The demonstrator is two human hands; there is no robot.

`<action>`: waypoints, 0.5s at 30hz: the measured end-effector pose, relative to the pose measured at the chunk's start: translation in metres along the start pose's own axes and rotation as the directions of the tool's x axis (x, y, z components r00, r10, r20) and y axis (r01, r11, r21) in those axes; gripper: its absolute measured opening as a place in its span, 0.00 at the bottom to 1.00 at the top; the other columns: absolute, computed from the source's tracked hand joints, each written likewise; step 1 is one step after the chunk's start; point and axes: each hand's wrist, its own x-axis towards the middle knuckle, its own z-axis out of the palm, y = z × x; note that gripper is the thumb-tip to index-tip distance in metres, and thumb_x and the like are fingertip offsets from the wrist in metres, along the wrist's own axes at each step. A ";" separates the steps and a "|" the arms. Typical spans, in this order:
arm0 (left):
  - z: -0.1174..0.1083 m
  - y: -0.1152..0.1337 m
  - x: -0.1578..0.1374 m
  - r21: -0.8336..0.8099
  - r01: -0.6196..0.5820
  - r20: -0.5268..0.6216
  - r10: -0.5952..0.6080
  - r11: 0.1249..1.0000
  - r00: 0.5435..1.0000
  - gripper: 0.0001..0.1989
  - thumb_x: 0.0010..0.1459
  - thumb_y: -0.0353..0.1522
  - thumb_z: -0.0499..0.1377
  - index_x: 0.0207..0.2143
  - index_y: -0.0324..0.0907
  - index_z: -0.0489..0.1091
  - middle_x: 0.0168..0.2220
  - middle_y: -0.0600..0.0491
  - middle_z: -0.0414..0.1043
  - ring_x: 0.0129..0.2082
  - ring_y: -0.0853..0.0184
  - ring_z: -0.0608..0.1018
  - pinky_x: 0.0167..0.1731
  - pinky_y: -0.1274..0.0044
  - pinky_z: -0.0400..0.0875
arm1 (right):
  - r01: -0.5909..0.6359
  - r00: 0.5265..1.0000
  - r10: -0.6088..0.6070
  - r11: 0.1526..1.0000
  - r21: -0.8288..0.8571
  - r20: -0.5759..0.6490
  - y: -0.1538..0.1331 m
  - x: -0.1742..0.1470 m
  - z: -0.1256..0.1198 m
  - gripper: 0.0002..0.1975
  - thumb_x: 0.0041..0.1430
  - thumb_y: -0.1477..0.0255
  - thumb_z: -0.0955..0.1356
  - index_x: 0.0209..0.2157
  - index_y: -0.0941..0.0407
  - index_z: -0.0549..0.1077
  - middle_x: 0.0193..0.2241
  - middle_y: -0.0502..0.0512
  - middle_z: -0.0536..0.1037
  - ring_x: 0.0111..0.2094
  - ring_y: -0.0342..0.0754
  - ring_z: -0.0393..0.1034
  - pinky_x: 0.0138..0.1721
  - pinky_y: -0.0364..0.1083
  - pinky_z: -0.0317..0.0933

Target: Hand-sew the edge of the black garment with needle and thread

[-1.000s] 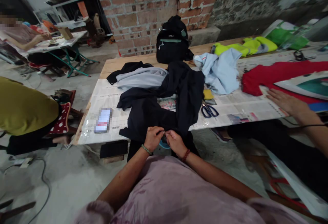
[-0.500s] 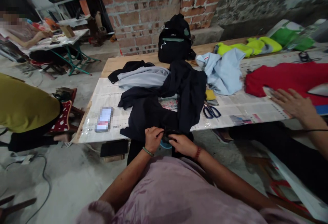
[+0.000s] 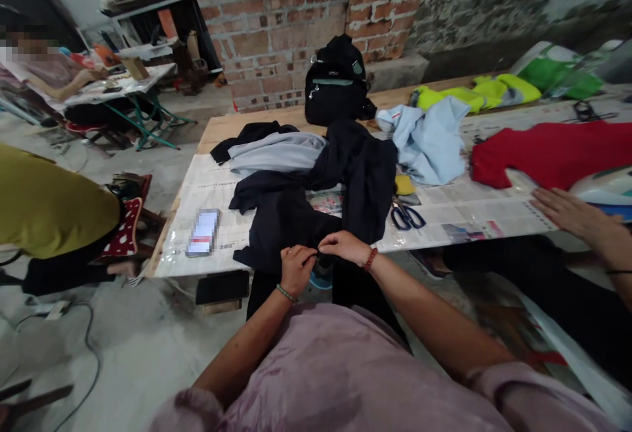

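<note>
A dark garment lies crumpled on the near edge of the table. My left hand is closed at its front edge, pinching a bit of the dark cloth. Right beside it, my right hand is closed in a pinch, its fingertips close to the left ones. Whatever sits between the right fingertips is too small to make out. Blue-handled scissors lie to the right of the garment, near a small yellow piece.
A phone lies to the left. Behind are a grey cloth, a black backpack and a light blue garment. At right, another person's hand rests by a red garment and an iron.
My right hand has moved up and slightly left, over the dark cloth. My left hand stays nearly in place. The other person's hand and the iron have shifted at the right.
</note>
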 end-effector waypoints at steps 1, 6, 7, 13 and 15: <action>0.000 0.000 0.000 0.000 -0.002 0.001 0.002 1.000 1.000 0.06 0.53 0.28 0.56 0.33 0.45 0.71 0.31 0.56 0.73 0.35 0.71 0.72 0.41 0.73 0.55 | -0.022 1.000 0.022 0.999 0.025 -0.001 0.002 0.001 0.004 0.09 0.42 0.70 0.68 0.26 0.60 0.75 0.22 0.50 0.73 0.23 0.40 0.63 0.27 0.39 0.56; 0.004 0.000 0.002 -0.014 0.010 -0.004 -0.011 1.000 1.000 0.07 0.52 0.26 0.56 0.33 0.44 0.70 0.31 0.56 0.73 0.35 0.71 0.72 0.40 0.73 0.56 | -0.090 0.993 0.104 0.978 0.188 -0.064 0.008 -0.004 0.012 0.07 0.42 0.70 0.68 0.23 0.60 0.72 0.15 0.45 0.67 0.17 0.36 0.58 0.19 0.37 0.50; 0.005 0.000 0.002 -0.020 0.011 0.001 -0.011 1.000 1.000 0.07 0.52 0.26 0.56 0.32 0.44 0.70 0.31 0.56 0.73 0.35 0.71 0.72 0.40 0.73 0.56 | -0.079 0.990 0.102 0.972 0.222 -0.095 0.009 -0.004 0.012 0.06 0.42 0.71 0.68 0.22 0.60 0.71 0.15 0.45 0.67 0.17 0.36 0.57 0.19 0.37 0.50; 0.005 -0.001 0.006 -0.087 0.039 0.059 -0.034 0.995 0.998 0.07 0.51 0.26 0.56 0.32 0.44 0.70 0.30 0.56 0.72 0.32 0.71 0.72 0.38 0.75 0.59 | -0.042 0.972 0.123 0.928 0.371 -0.198 0.015 0.003 0.006 0.06 0.42 0.72 0.68 0.21 0.59 0.67 0.15 0.45 0.67 0.16 0.35 0.58 0.18 0.37 0.50; 0.004 -0.001 0.007 -0.102 0.061 0.071 -0.054 0.993 0.996 0.06 0.51 0.26 0.56 0.31 0.43 0.71 0.29 0.56 0.72 0.32 0.71 0.72 0.37 0.76 0.61 | -0.042 0.973 0.133 0.905 0.423 -0.187 0.015 0.004 0.008 0.07 0.42 0.70 0.68 0.22 0.59 0.68 0.15 0.46 0.68 0.16 0.35 0.59 0.17 0.37 0.50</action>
